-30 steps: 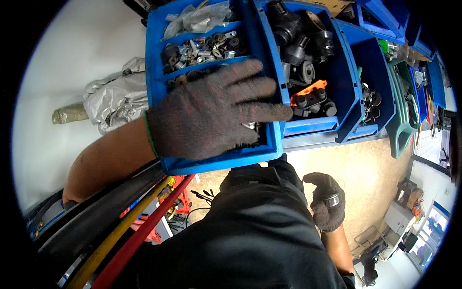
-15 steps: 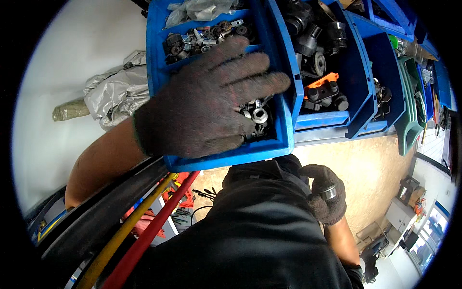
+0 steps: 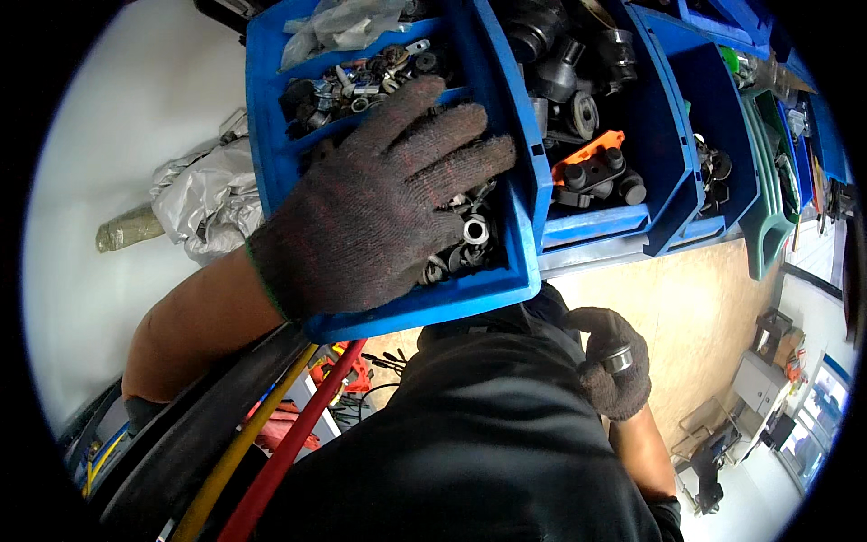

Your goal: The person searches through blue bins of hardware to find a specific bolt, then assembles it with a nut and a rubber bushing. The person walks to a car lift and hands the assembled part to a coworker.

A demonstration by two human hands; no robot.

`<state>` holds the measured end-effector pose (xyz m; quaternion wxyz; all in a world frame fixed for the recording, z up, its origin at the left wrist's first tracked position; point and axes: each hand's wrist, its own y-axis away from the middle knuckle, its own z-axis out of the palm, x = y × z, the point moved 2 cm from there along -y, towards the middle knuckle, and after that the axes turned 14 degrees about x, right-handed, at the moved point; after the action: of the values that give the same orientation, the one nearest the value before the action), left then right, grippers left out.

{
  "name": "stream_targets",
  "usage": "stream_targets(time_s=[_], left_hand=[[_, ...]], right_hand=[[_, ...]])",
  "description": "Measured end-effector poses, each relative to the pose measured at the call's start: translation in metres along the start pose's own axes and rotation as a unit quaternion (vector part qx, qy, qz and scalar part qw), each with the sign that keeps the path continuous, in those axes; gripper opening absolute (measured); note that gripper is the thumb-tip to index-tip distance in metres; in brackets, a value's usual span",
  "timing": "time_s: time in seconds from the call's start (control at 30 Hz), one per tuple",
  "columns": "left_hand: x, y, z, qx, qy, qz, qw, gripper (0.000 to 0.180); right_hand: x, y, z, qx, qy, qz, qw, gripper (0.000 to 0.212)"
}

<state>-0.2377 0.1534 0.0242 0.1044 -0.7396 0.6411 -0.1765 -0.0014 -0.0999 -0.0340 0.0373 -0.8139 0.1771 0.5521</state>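
My left hand (image 3: 361, 217), in a dark knitted glove, lies over a blue divided bin (image 3: 424, 313) with its fingers spread. Beneath and beside the palm, the bin's near compartment shows loose metal fittings, among them a silver hex nut (image 3: 475, 230). Small bolts and mixed hardware (image 3: 357, 86) fill the compartment beyond the fingertips. Whether the palm touches any pieces is hidden. Lower right, near my body, my gloved right hand (image 3: 621, 393) is curled round a short silver metal cylinder (image 3: 618, 359) with a round end showing.
A clear plastic bag (image 3: 348, 25) sits in the bin's far compartment. To the right, another blue bin (image 3: 596, 224) holds black plastic parts and an orange-and-black piece (image 3: 591, 163). A green bin (image 3: 768, 226) stands farther right. Yellow (image 3: 244, 434) and red hoses (image 3: 293, 443) run at lower left.
The divided bin and my left hand have shifted left in view, and more fittings show beside the thumb. My right hand keeps its grip on the metal cylinder, almost unmoved.
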Motion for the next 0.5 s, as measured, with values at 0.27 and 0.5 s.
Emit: stream_targets(time_s=[0.27, 0.5], left_hand=[[0.000, -0.006, 0.000, 0.007, 0.036, -0.077, 0.996, 0.024], [-0.009, 0.001, -0.014, 0.075, 0.094, -0.036, 0.992, 0.020]], right_hand=[[-0.007, -0.003, 0.000, -0.030, 0.009, 0.034, 0.999, 0.067], [-0.004, -0.002, 0.002, -0.008, -0.017, 0.034, 0.999, 0.084]])
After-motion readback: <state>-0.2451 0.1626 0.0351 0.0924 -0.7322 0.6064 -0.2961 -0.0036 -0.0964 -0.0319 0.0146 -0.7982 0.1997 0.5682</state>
